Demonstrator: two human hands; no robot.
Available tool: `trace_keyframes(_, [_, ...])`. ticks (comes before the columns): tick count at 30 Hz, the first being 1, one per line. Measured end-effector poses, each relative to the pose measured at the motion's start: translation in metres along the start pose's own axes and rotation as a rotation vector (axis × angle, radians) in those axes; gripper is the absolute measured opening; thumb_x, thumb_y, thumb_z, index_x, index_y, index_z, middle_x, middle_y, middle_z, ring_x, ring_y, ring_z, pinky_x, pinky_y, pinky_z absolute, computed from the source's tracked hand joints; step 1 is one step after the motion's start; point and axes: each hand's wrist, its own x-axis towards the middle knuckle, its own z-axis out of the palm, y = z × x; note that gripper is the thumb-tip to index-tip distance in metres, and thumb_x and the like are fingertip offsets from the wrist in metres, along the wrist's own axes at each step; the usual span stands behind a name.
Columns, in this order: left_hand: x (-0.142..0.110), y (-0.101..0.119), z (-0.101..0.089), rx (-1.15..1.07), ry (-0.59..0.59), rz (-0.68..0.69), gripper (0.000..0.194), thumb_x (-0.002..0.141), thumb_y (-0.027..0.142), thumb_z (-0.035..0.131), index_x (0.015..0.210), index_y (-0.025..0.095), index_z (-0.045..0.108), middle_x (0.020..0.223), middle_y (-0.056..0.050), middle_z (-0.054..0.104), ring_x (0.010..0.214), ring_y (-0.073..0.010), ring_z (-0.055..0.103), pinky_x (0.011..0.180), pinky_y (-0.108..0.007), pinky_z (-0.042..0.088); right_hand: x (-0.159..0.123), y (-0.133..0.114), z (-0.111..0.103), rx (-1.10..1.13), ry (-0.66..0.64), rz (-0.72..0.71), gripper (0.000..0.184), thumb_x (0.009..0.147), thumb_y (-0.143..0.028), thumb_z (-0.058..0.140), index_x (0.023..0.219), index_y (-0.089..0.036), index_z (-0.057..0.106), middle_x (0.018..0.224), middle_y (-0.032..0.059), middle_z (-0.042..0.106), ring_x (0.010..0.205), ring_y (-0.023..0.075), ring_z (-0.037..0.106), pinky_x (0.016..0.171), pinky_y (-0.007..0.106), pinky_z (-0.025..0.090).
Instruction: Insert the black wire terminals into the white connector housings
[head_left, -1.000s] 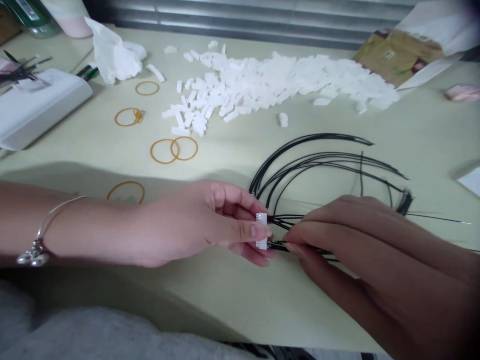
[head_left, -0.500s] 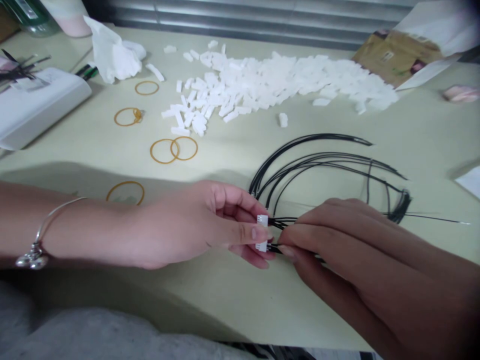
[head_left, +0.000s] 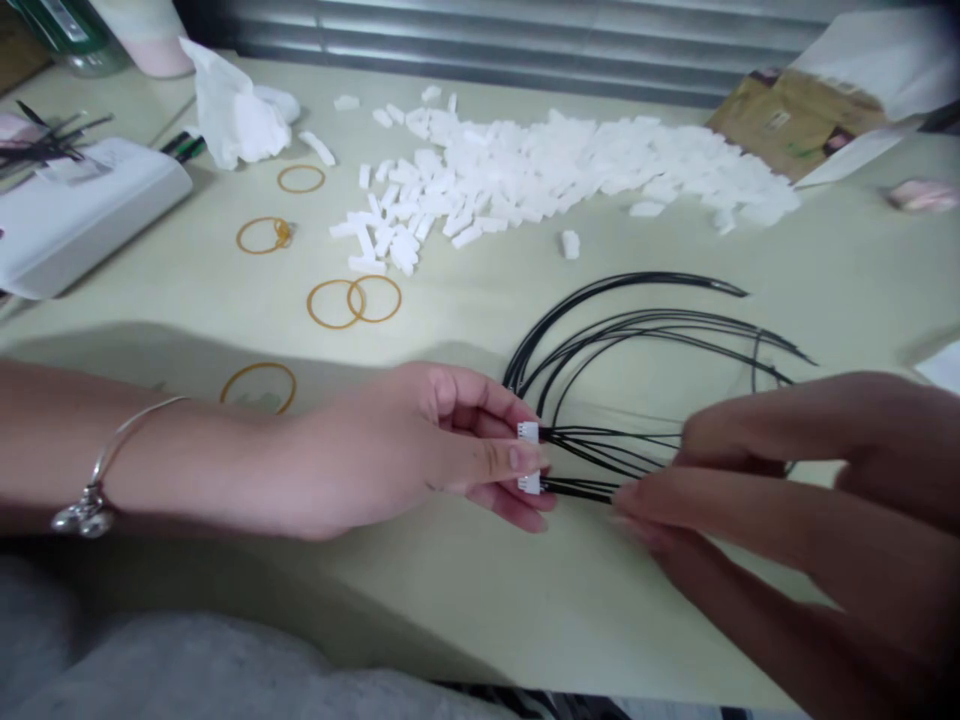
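Observation:
My left hand pinches a small white connector housing between thumb and fingers. Several thin black wires run out of the connector's right side, in an upper spread group and a tighter lower group. At the lower group, my right hand is closed, its thumb and fingertip on the wires a short way from the connector. Its other fingers are bent above and hide the far wire ends. Beyond both hands, a curved bundle of loose black wires lies on the table.
A large pile of white connector housings spreads along the back of the table. Yellow rubber bands lie to the left, near a crumpled tissue and a white box. An opened paper bag stands back right.
My right hand has slid to the right along the wires, away from the connector, so more wire shows. My left hand keeps its grip on the connector, and the view has shifted slightly.

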Motion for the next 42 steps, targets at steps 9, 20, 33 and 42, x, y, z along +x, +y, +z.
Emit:
trace_keyframes(9, [-0.001, 0.002, -0.001, 0.027, -0.012, 0.014, 0.005, 0.076, 0.007, 0.060, 0.077, 0.012, 0.059, 0.065, 0.002, 0.063, 0.064, -0.0094, 0.065, 0.069, -0.024, 0.054, 0.004, 0.003, 0.014, 0.049, 0.012, -0.167, 0.009, 0.084, -0.017, 0.048, 0.086, -0.025, 0.051, 0.089, 0.0025, 0.050, 0.078, 0.0172, 0.051, 0.064, 0.032, 0.043])
trace_keyframes(20, [-0.001, 0.001, 0.000, 0.071, 0.004, 0.041, 0.005, 0.075, 0.010, 0.061, 0.076, 0.014, 0.058, 0.064, 0.003, 0.063, 0.063, -0.0096, 0.066, 0.067, -0.022, 0.053, 0.007, 0.003, 0.015, 0.256, -0.179, 0.079, 0.008, 0.086, -0.027, 0.044, 0.079, -0.025, 0.047, 0.082, 0.0008, 0.051, 0.072, 0.0135, 0.051, 0.055, 0.023, 0.043])
trace_keyframes(33, [-0.002, 0.000, -0.002, 0.084, 0.019, 0.029, 0.005, 0.075, 0.010, 0.061, 0.076, 0.014, 0.057, 0.063, 0.003, 0.064, 0.061, -0.0091, 0.066, 0.065, -0.020, 0.052, 0.006, -0.002, 0.020, 0.166, -0.062, 0.007, 0.010, 0.088, -0.026, 0.043, 0.079, -0.024, 0.047, 0.077, 0.0008, 0.053, 0.066, 0.0135, 0.053, 0.052, 0.024, 0.042])
trace_keyframes(42, [-0.001, 0.000, -0.001, 0.136, 0.027, 0.018, 0.004, 0.076, 0.011, 0.060, 0.075, 0.013, 0.057, 0.064, 0.003, 0.064, 0.061, -0.0087, 0.065, 0.067, -0.022, 0.053, 0.005, -0.011, 0.025, 0.193, -0.036, 0.011, 0.010, 0.088, -0.018, 0.042, 0.079, -0.022, 0.046, 0.075, 0.0002, 0.052, 0.066, 0.0115, 0.053, 0.056, 0.024, 0.040])
